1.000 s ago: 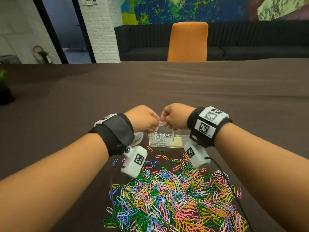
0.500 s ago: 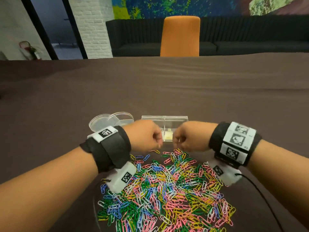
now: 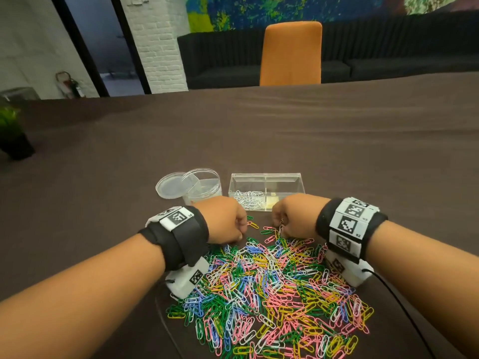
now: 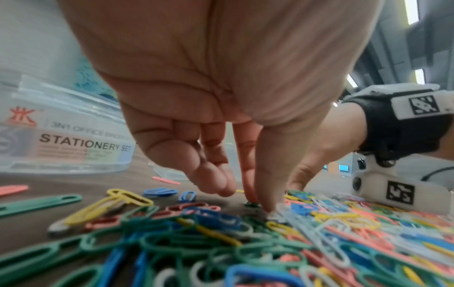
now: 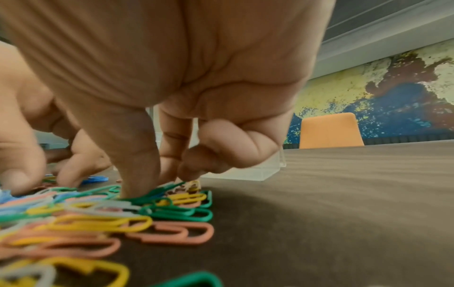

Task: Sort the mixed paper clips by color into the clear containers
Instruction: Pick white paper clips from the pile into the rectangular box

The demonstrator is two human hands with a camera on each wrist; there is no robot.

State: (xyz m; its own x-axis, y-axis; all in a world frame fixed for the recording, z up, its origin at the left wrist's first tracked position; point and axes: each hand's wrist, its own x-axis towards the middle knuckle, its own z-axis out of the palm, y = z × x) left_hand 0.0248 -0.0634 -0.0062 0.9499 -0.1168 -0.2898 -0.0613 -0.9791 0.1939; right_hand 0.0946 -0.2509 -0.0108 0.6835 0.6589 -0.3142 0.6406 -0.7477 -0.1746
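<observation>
Here we pressed our left hand and right hand into the paper clips. Fingers curled; whether either held 1, we couldn't tell.

This looks like an office meeting room or lounge. A long brown desk fills the room, with an orange chair pulled up at its far side. Behind it a long dark sofa runs along a wall painted with a blue, green and yellow mural. To the left stand a white brick pillar, dark-framed glass doors, a fire extinguisher and a potted plant.
</observation>
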